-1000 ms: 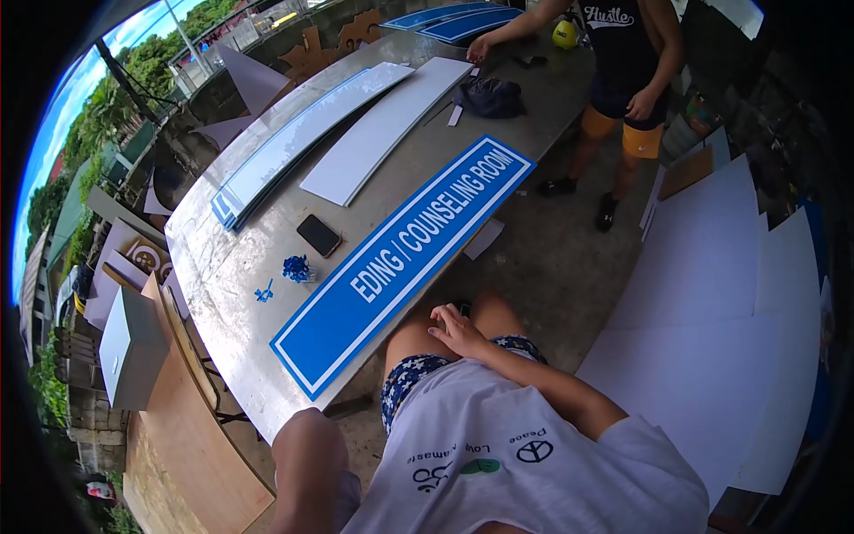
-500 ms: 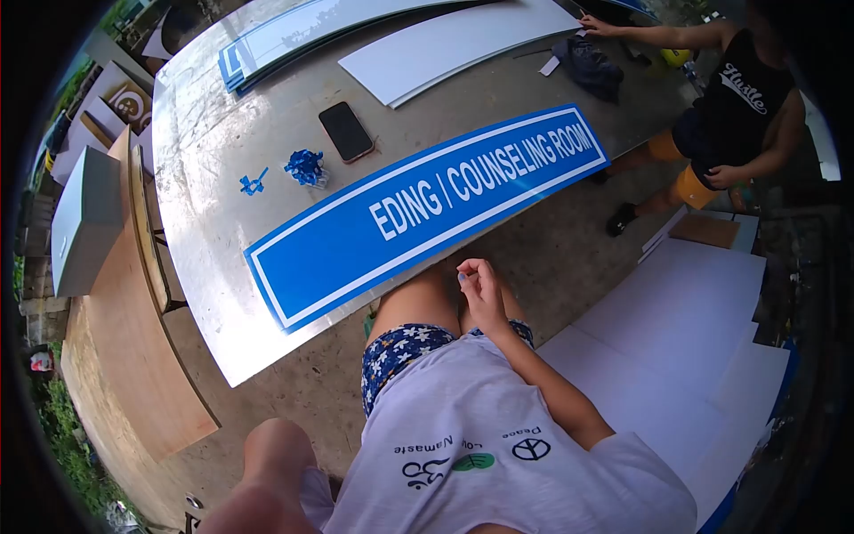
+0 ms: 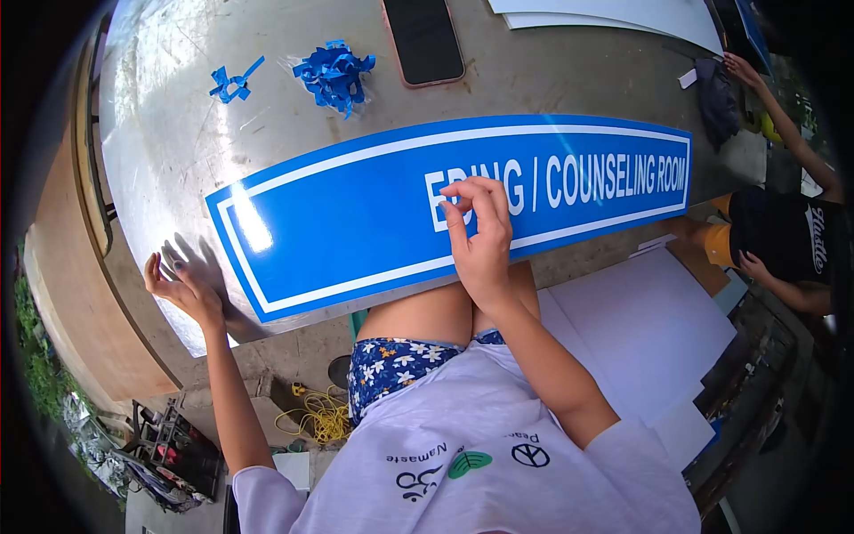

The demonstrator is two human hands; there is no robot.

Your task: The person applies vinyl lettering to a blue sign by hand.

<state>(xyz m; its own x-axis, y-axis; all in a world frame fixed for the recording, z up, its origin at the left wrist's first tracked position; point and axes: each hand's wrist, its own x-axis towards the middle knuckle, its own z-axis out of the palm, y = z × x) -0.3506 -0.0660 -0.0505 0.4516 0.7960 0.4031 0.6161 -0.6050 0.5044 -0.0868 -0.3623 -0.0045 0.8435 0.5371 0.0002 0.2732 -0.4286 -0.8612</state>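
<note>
A long blue sign [image 3: 347, 240] with a white border and the white letters "EDING / COUNSELING ROOM" lies on the metal table [image 3: 258, 125] in front of me. Over its lower middle, my right hand [image 3: 485, 245] has thumb and forefinger curled together in a pinch. Anything between those fingertips is too small to make out. To the left of the sign, my left hand [image 3: 189, 292] is by the table's edge, fingers apart and holding nothing. Beyond the sign lie a heap of blue strips [image 3: 334, 78], a smaller blue scrap [image 3: 235, 82] and a phone [image 3: 423, 40].
White panels [image 3: 614, 20] lie at the table's far side. Another person [image 3: 783, 231] stands at the right, one hand near a dark cloth [image 3: 717, 102]. White boards [image 3: 640, 320] are low on my right. A yellow cord [image 3: 322, 416] lies below on my left.
My left hand has come forward into view beside the sign. My right hand has moved from my lap up over the sign, still pinched. The view has shifted closer to the sign.
</note>
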